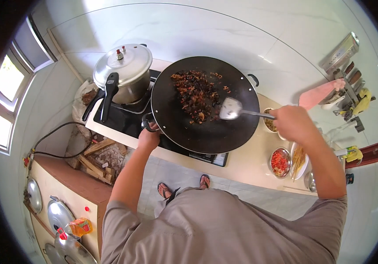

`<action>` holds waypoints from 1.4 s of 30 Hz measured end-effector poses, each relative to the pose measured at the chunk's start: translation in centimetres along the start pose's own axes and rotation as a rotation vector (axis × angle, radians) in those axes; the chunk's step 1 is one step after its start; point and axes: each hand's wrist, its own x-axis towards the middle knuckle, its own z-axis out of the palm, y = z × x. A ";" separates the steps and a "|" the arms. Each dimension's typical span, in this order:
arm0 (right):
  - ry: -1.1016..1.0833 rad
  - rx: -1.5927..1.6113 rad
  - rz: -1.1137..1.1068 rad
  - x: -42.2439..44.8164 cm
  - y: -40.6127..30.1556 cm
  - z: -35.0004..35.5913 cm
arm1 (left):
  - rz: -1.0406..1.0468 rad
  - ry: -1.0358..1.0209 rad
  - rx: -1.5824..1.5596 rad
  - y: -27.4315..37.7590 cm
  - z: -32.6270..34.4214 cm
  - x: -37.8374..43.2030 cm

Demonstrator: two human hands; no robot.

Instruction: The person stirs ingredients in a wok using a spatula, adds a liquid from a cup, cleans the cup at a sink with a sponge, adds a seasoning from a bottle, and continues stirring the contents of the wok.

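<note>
A large black wok (208,138) stands tilted or level on the stove, which I cannot tell. Dark, reddish chopped food (195,94) lies in its left and middle part. My left hand (148,137) grips the wok's near-left loop handle (147,122). In my right hand (291,125) is the handle of a metal wok spatula (231,109); its blade rests in or just above the wok, right of the food. A small bowl of greenish food (269,122) sits partly behind my right hand.
A pressure cooker (123,69) stands left of the wok on the black cooktop (126,123). On the counter (245,168) at right are a metal bowl of chopped red peppers (280,162) and an oval plate with chopsticks (298,161). Knives and a pink cloth (321,95) hang on the wall.
</note>
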 end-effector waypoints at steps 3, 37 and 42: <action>-0.132 -0.028 0.164 1.3 4.8 3.3 | -0.587 -0.030 -0.284 7.8 -4.6 2.8; 0.176 0.690 0.032 9.8 3.6 11.8 | -0.959 0.164 -1.120 13.1 -11.4 2.9; 0.520 0.124 -0.188 3.6 4.1 6.9 | -0.956 0.168 -1.107 12.3 -11.9 2.1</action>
